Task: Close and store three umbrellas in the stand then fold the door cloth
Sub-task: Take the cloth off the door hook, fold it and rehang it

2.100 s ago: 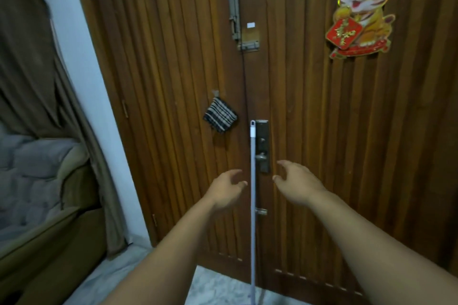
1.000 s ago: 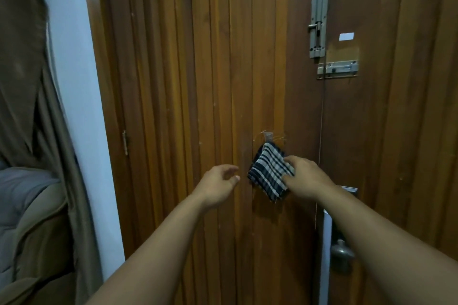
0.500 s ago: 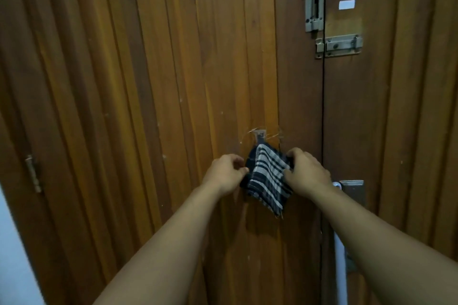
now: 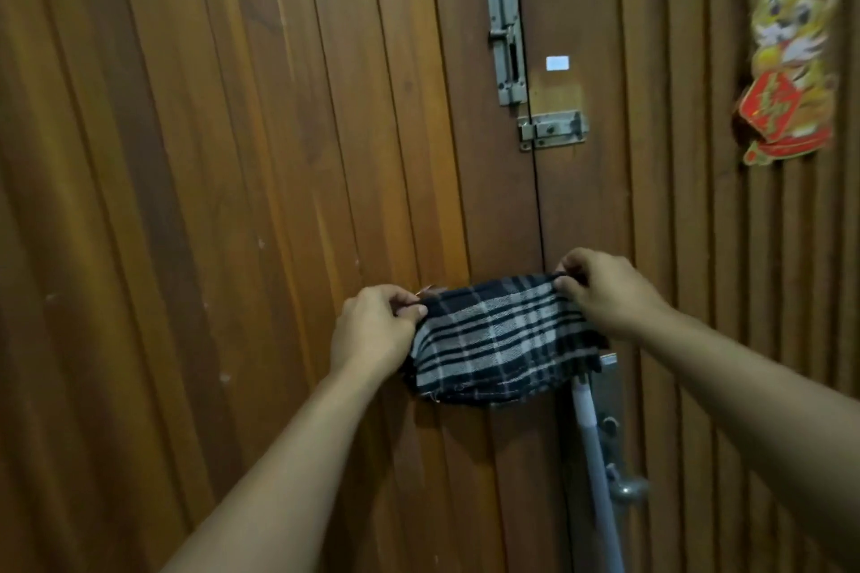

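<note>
The door cloth (image 4: pixel 498 340), black with white checks, is stretched out flat against the brown wooden door (image 4: pixel 232 200) at about waist height. My left hand (image 4: pixel 377 330) pinches its upper left corner and my right hand (image 4: pixel 605 293) pinches its upper right corner. The cloth hangs down between them, its lower edge frayed. No umbrella or stand is in view.
A white pole (image 4: pixel 595 470) leans against the door below the cloth, next to the metal lock plate and knob (image 4: pixel 623 484). Metal bolts (image 4: pixel 507 23) sit higher up at the door seam. A tiger decoration (image 4: pixel 786 61) hangs at the upper right.
My hands reached the hanging cloth, took a corner each and pulled it apart into a wide strip. The view has shifted right, bringing the tiger decoration back in.
</note>
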